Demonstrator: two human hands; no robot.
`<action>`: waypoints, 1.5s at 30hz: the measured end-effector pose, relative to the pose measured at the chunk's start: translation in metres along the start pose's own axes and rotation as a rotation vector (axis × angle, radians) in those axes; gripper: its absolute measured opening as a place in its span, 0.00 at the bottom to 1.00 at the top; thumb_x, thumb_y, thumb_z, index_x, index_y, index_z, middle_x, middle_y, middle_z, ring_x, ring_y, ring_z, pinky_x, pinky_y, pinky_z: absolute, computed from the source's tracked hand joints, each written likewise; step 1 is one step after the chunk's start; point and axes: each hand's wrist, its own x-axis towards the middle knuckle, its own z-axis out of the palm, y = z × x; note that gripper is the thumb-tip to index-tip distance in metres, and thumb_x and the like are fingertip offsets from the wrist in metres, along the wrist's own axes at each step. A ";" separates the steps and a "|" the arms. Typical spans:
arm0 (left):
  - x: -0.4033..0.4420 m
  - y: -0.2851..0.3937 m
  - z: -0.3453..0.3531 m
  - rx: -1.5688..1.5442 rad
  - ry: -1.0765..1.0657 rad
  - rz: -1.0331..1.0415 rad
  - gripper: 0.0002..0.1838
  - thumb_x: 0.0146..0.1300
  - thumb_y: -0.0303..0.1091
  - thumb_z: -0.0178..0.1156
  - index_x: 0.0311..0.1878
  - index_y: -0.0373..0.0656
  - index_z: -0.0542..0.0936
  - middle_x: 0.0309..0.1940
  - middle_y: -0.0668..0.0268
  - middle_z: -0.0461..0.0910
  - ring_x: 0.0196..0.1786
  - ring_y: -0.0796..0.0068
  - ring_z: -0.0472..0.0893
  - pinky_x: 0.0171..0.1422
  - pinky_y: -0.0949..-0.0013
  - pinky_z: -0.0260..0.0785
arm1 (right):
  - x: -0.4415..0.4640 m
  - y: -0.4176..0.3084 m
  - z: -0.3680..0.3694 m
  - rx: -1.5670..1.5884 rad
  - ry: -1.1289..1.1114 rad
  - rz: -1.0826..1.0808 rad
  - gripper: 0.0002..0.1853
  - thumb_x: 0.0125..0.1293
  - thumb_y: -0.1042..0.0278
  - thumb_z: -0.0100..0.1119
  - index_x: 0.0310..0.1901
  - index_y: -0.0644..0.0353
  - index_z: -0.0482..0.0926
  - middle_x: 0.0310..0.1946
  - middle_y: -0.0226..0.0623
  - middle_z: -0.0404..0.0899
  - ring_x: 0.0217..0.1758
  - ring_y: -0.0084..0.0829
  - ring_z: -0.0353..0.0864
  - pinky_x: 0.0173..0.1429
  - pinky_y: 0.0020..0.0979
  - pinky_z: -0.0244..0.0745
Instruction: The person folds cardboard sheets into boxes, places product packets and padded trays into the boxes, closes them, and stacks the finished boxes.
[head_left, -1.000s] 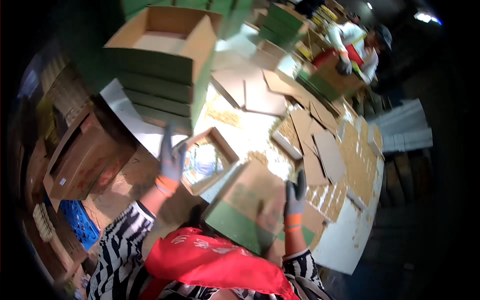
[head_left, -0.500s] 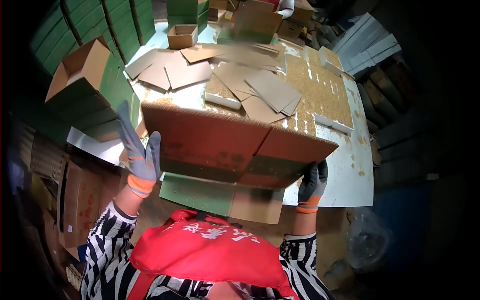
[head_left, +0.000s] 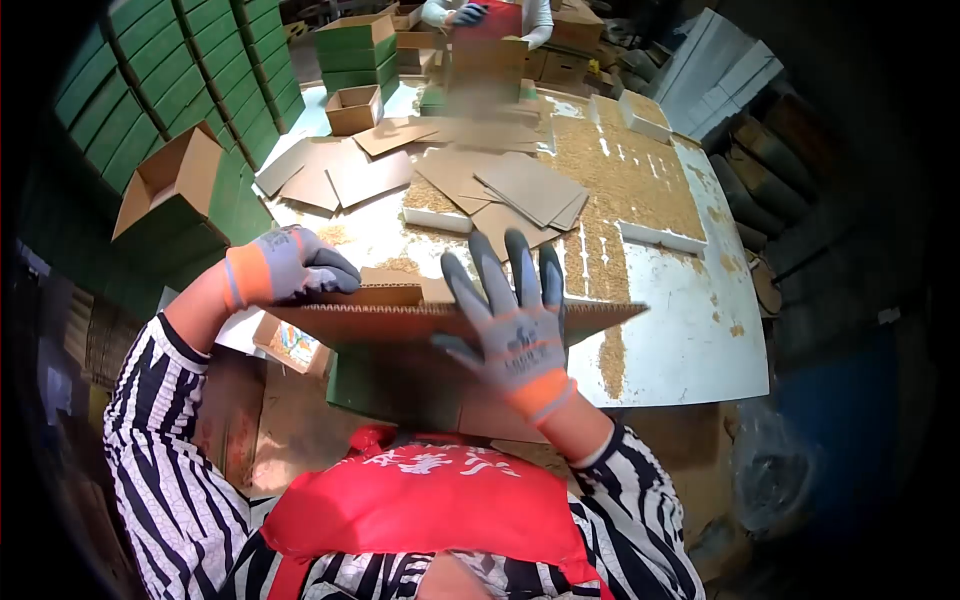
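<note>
Here's my left hand [head_left: 296,266] clasping the carton's [head_left: 400,365] edge, right hand [head_left: 515,345] open across its raised flap [head_left: 390,322]; it's by the worktop's [head_left: 690,350] near edge, opened up, unclosed.

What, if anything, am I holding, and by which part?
A cardboard box: the left hand grips its top edge, toward the left end. The open right hand lies against it.

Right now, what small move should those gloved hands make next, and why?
I'd suggest curling the fingers of the right hand over the upper edge of the cardboard panel. They look spread and nearly straight, reaching past that edge, while the left hand has curled fingers near its other end, so the right side seems less firmly held.
</note>
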 end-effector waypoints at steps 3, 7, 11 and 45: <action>-0.005 -0.001 0.013 0.247 0.305 0.205 0.11 0.61 0.33 0.59 0.46 0.44 0.81 0.35 0.63 0.84 0.38 0.68 0.83 0.46 0.68 0.73 | -0.034 -0.013 0.001 0.012 0.046 -0.046 0.26 0.54 0.52 0.65 0.57 0.39 0.77 0.62 0.37 0.70 0.69 0.49 0.62 0.70 0.58 0.50; -0.017 -0.006 0.007 0.197 0.619 0.112 0.06 0.60 0.32 0.60 0.35 0.39 0.77 0.24 0.59 0.78 0.26 0.66 0.79 0.34 0.67 0.72 | -0.063 -0.009 -0.026 0.290 0.048 -0.096 0.20 0.45 0.61 0.70 0.44 0.48 0.81 0.69 0.44 0.64 0.72 0.55 0.57 0.72 0.58 0.49; -0.029 -0.017 0.019 0.035 0.564 -0.043 0.12 0.59 0.34 0.64 0.29 0.37 0.74 0.18 0.65 0.75 0.21 0.82 0.74 0.26 0.75 0.65 | -0.072 0.013 -0.067 0.632 -0.100 -0.012 0.17 0.40 0.70 0.73 0.36 0.52 0.80 0.64 0.52 0.68 0.70 0.64 0.60 0.66 0.53 0.64; -0.006 -0.035 0.114 -0.682 1.288 0.371 0.26 0.66 0.52 0.56 0.55 0.37 0.77 0.42 0.64 0.81 0.44 0.71 0.80 0.49 0.70 0.71 | -0.030 0.057 0.001 1.492 -0.049 0.735 0.27 0.65 0.57 0.61 0.60 0.66 0.69 0.52 0.37 0.77 0.56 0.28 0.75 0.58 0.30 0.72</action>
